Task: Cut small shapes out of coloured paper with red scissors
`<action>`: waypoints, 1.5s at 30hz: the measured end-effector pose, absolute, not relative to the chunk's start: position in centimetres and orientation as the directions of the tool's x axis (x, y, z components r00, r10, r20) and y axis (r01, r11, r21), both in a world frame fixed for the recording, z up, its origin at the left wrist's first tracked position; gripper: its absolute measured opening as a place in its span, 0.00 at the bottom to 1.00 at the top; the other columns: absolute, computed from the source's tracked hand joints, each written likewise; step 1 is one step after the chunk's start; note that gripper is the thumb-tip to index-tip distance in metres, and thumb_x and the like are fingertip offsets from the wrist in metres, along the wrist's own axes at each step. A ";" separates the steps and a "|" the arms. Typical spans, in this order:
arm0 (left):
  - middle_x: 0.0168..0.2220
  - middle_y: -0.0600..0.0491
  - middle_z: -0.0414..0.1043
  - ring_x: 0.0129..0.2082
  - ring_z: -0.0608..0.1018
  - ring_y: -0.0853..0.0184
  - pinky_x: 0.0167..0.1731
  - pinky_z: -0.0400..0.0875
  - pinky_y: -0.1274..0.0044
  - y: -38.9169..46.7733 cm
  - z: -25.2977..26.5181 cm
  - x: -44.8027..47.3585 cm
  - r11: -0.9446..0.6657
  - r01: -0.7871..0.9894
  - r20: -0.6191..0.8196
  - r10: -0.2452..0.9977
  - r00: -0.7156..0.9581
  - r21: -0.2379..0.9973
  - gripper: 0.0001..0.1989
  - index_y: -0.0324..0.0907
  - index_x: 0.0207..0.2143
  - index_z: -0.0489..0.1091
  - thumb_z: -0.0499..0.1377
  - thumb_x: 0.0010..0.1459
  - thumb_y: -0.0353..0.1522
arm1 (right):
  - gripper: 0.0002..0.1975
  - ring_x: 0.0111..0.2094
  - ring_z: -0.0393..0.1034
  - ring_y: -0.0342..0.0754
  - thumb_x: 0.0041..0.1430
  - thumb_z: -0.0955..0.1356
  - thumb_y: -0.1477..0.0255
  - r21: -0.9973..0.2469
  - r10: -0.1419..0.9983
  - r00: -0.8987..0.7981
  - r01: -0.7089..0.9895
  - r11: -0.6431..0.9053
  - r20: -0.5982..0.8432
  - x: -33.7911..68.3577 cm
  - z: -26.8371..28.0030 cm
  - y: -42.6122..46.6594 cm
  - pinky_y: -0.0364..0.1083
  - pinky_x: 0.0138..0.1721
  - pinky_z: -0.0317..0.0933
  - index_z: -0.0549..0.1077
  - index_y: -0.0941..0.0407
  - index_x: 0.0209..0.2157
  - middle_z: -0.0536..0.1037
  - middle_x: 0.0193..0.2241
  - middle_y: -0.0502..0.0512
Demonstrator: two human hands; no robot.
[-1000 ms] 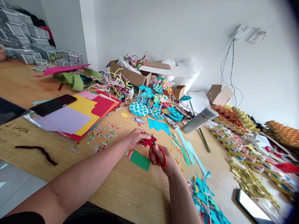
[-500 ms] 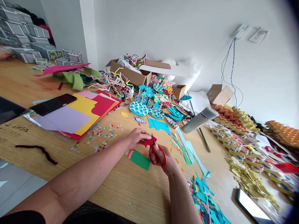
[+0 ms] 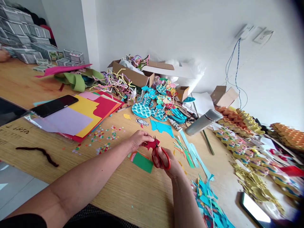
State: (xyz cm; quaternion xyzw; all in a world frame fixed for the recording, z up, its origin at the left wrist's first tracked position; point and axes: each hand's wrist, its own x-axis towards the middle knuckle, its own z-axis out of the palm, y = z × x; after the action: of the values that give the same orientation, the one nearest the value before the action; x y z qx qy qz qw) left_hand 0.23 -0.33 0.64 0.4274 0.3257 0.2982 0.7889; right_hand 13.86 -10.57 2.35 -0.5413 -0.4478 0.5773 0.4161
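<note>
Between the fingertips of my left hand (image 3: 140, 140) is a small piece of red paper (image 3: 150, 145) with a jagged lower edge. My right hand (image 3: 172, 163) is closed around the red handles of a pair of scissors (image 3: 167, 162). Their dark blades point up and away from me and lie at the right part of the red paper. Just below both hands, a green paper rectangle (image 3: 142, 163) rests on the table over pink and orange pieces. A blue paper offcut (image 3: 162, 127) and a small yellow paper fish (image 3: 127, 116) lie beyond my hands.
Coloured sheets (image 3: 64, 120) with a black phone (image 3: 55, 106) lie at left, near scattered paper dots (image 3: 104, 139). Blue egg-carton crafts (image 3: 141, 109) stand behind. To the right are a steel flask (image 3: 203, 122), paper scraps (image 3: 211, 198) and another phone (image 3: 255, 209). Another person's hand (image 3: 4, 55) shows far left.
Both hands, the red paper and the scissors stay almost in place. At the far left edge, the other person's hand has shifted slightly.
</note>
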 end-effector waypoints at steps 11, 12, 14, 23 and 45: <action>0.21 0.54 0.72 0.21 0.70 0.72 0.26 0.59 0.77 -0.6 1.0 0.2 0.447 -0.196 -0.254 0.759 0.600 0.873 0.12 0.38 0.20 0.69 0.67 0.33 0.34 | 0.24 0.13 0.54 0.38 0.54 0.66 0.50 -0.969 0.968 -0.056 -0.001 -0.246 -0.245 13.8 2.3 -10.5 0.40 0.16 0.39 0.68 0.58 0.24 0.65 0.11 0.46; 0.21 0.54 0.72 0.21 0.70 0.72 0.26 0.59 0.77 -0.6 1.0 0.2 0.445 -0.196 -0.253 0.760 0.598 0.874 0.12 0.38 0.20 0.69 0.67 0.33 0.34 | 0.24 0.13 0.54 0.39 0.54 0.66 0.50 -0.971 0.969 -0.056 0.000 -0.241 -0.240 13.8 2.3 -10.5 0.40 0.16 0.39 0.68 0.58 0.24 0.64 0.11 0.46; 0.21 0.55 0.71 0.21 0.70 0.72 0.25 0.58 0.78 -0.6 1.1 0.2 0.440 -0.197 -0.250 0.764 0.594 0.876 0.12 0.38 0.20 0.70 0.67 0.34 0.34 | 0.24 0.13 0.54 0.39 0.54 0.66 0.50 -0.972 0.971 -0.054 0.002 -0.233 -0.233 13.8 2.3 -10.5 0.40 0.16 0.39 0.68 0.58 0.24 0.64 0.10 0.46; 0.21 0.54 0.72 0.20 0.69 0.73 0.23 0.55 0.78 -0.6 0.9 0.3 0.431 -0.202 -0.237 0.764 0.599 0.880 0.12 0.37 0.22 0.70 0.67 0.34 0.34 | 0.23 0.13 0.54 0.39 0.55 0.66 0.51 -0.974 0.973 -0.043 -0.007 -0.227 -0.226 13.9 2.1 -10.5 0.40 0.16 0.42 0.68 0.58 0.24 0.64 0.10 0.45; 0.25 0.51 0.75 0.23 0.73 0.70 0.28 0.62 0.77 -0.5 0.6 0.3 0.460 -0.213 -0.253 0.754 0.606 0.862 0.14 0.37 0.23 0.71 0.68 0.33 0.34 | 0.22 0.12 0.54 0.39 0.55 0.66 0.51 -0.977 0.977 -0.028 -0.001 -0.213 -0.213 13.8 1.9 -10.4 0.40 0.15 0.44 0.69 0.57 0.24 0.64 0.10 0.45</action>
State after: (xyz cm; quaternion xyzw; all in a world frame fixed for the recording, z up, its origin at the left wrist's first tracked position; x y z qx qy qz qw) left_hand 0.33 -0.47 0.59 0.4203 0.3221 0.3057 0.7913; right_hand 13.78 -10.41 1.90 -0.5426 -0.4496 0.5585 0.4377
